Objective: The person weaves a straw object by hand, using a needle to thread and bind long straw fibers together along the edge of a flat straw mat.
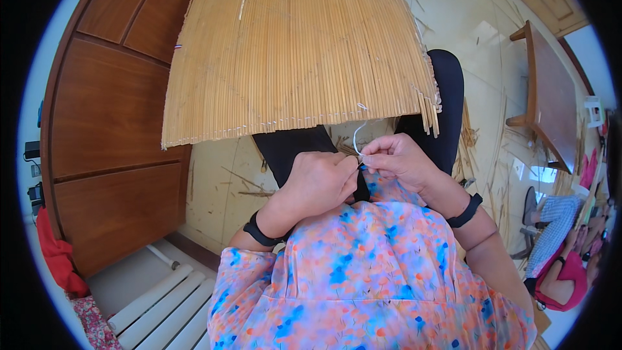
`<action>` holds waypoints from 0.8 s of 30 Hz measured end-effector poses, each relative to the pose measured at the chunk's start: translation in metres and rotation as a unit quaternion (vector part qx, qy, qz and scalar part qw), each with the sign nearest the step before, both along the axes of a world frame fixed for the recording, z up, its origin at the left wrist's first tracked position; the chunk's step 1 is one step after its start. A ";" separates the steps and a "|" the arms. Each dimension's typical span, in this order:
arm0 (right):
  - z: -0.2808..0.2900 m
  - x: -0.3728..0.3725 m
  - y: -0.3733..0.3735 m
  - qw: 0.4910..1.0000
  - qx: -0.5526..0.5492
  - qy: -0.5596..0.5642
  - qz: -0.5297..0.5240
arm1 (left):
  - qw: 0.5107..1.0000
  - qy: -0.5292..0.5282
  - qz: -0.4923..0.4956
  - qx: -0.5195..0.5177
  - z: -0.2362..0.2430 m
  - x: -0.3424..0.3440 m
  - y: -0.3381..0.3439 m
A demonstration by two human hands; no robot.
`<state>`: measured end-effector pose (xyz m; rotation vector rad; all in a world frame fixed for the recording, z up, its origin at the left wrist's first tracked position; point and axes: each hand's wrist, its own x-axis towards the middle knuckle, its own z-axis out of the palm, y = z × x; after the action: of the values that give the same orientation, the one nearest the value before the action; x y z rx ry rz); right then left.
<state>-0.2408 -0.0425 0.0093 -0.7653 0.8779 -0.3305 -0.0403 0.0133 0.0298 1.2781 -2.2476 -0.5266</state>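
Note:
Across my knees lies a flat mat of straw-coloured stalks (pixel 298 45), laid side by side and stitched with pale thread along its near edge. A white string (pixel 356 137) hangs from that edge in a loose curve down to my fingers. My right hand (pixel 400 163) pinches the string between thumb and fingertips. Closed beside it, fingertips almost touching the right ones, is my left hand (pixel 319 181). Something small and yellowish shows between the two hands, too small to name. Several stalk ends (pixel 429 113) stick out unevenly at the mat's near right corner.
Loose stalks (pixel 256 188) litter the tiled floor. A brown wooden cabinet (pixel 116 110) stands at left above a white radiator (pixel 162 311). To the right are a low wooden table (pixel 551 91) and another seated person (pixel 560 269) in pink and checked clothing.

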 end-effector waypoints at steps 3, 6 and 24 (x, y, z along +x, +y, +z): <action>0.000 -0.001 -0.002 0.999 0.039 -0.030 0.001 | 0.998 -0.007 0.028 -0.050 0.002 0.003 -0.001; 0.000 -0.003 -0.001 0.992 0.102 -0.079 0.006 | 0.982 0.130 0.089 -0.099 -0.008 0.004 -0.001; -0.003 0.003 0.003 0.987 0.107 -0.113 -0.030 | 0.921 0.381 0.012 -0.085 -0.032 -0.003 -0.018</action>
<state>-0.2373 -0.0397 0.0058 -0.4923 0.7106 -0.3622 -0.0430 -0.0051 -0.0022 0.8088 -1.5765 -0.6602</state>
